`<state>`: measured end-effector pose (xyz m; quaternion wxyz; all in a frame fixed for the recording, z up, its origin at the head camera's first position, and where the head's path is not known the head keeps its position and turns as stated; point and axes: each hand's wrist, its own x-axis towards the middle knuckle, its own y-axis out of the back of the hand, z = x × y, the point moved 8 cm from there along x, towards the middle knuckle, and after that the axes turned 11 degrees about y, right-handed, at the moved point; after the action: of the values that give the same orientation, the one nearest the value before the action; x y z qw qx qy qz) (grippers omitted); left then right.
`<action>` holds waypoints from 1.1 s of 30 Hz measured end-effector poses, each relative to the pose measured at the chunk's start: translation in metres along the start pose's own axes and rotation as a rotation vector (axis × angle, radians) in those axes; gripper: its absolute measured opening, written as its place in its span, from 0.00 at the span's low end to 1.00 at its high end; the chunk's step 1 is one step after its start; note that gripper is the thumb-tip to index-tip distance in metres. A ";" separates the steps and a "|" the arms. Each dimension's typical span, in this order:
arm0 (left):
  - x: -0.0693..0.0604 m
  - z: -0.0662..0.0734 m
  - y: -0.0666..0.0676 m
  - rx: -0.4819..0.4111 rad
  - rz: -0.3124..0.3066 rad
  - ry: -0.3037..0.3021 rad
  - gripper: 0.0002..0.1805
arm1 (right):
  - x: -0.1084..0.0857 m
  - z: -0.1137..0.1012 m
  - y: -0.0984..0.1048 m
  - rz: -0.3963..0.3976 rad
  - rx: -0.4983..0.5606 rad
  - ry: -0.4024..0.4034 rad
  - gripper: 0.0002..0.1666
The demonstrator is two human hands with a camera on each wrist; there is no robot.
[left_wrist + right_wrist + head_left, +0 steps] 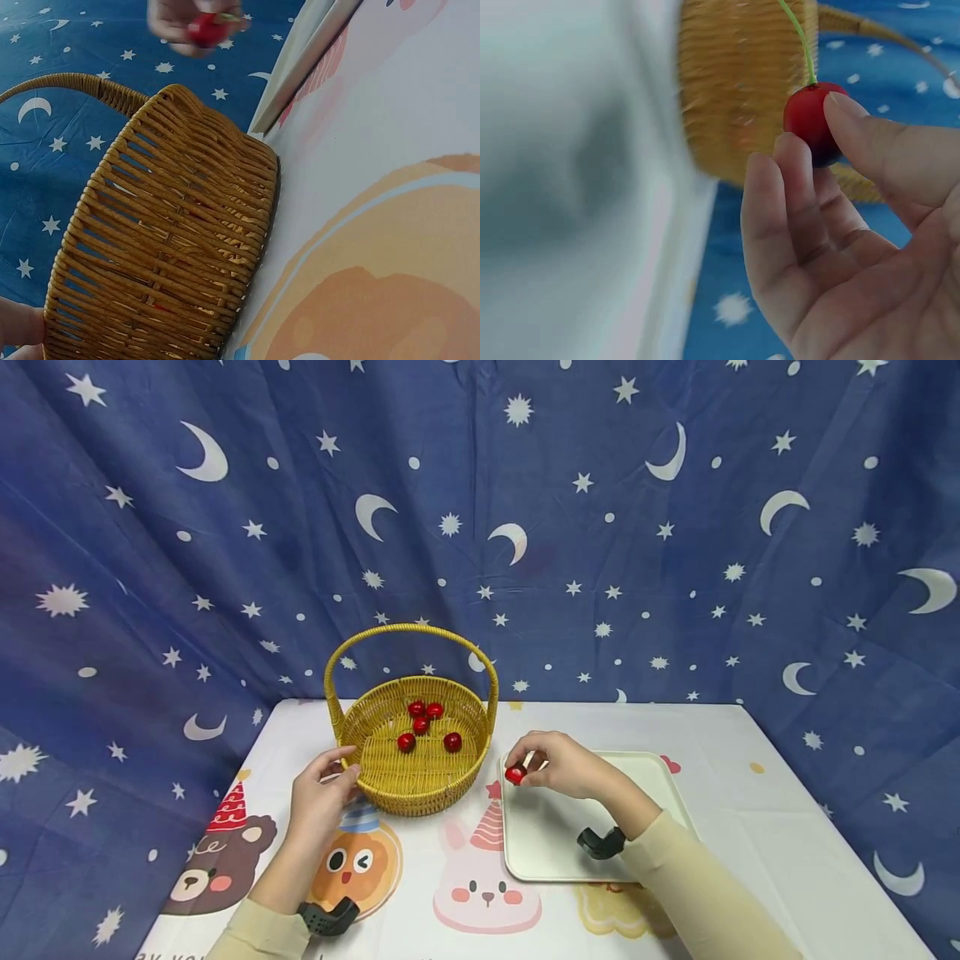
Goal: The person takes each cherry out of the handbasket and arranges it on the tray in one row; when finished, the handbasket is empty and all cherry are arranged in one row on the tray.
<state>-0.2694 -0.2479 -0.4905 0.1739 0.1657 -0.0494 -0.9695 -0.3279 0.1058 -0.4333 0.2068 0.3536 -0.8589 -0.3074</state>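
A yellow woven basket with a tall handle holds several red cherries. My left hand grips the basket's left rim, thumb and fingers on either side; in the left wrist view its fingertips touch the rim at the lower left. My right hand pinches one cherry above the left edge of a cream tray. The right wrist view shows that cherry between thumb and fingers, with its green stem pointing up.
The tray stands right of the basket on a white cloth printed with cartoon animals. Behind the table hangs a blue curtain with moons and stars. The basket's handle arches over its opening.
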 end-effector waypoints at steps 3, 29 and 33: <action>-0.001 0.001 0.000 -0.001 0.006 -0.005 0.23 | -0.006 0.021 -0.004 -0.021 0.018 -0.056 0.17; -0.003 0.000 -0.001 0.012 -0.001 -0.005 0.23 | -0.004 0.060 -0.026 -0.022 -0.056 -0.160 0.18; -0.002 0.000 -0.002 0.000 -0.004 -0.011 0.23 | -0.006 0.055 -0.022 0.008 -0.035 -0.156 0.20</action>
<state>-0.2679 -0.2454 -0.4902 0.1719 0.1606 -0.0499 -0.9707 -0.3452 0.1187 -0.4883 0.1465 0.3215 -0.8684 -0.3480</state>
